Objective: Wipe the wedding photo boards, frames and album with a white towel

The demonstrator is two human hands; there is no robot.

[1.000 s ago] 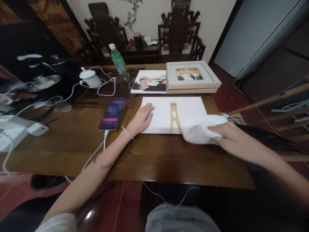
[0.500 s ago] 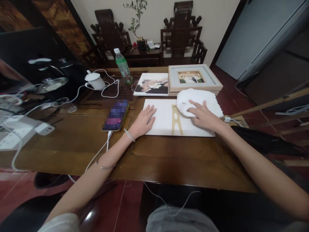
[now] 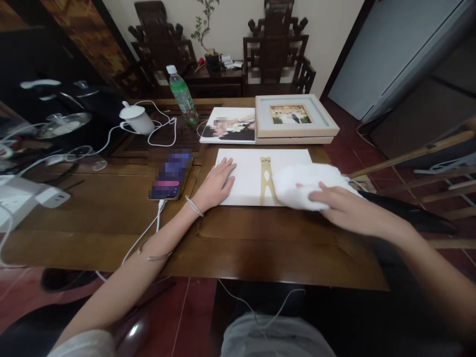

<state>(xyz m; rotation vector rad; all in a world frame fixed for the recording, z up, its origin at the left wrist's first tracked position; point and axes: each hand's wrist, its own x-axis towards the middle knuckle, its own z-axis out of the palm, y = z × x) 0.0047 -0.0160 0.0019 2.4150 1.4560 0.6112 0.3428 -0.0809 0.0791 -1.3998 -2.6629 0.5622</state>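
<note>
A flat white panel (image 3: pixel 241 173) lies on the wooden table, its back side up or blank, bearing a tan cat-shaped strip (image 3: pixel 266 178) with two legs. My left hand (image 3: pixel 216 184) rests flat on the panel's left edge, fingers stretched out, holding nothing. With my right hand (image 3: pixel 340 208) I grip a fluffy white cloth (image 3: pixel 308 183) that covers the panel's right part and reaches past its right edge. Motion blurs the cloth and this hand, and some fingers are hidden. The panel's right edge is under the cloth.
Behind the panel lie a photo print (image 3: pixel 230 126) and a pale wooden picture frame (image 3: pixel 297 114) on another box-like piece. To the left are a charging phone (image 3: pixel 171 176), a green bottle (image 3: pixel 184 99), a lidded white cup (image 3: pixel 137 119), cables and a power strip (image 3: pixel 22 201).
My right hand and the white cloth have moved right and toward me, uncovering the panel's far right part. My left hand stays on the panel's left edge. The view has shifted slightly.
</note>
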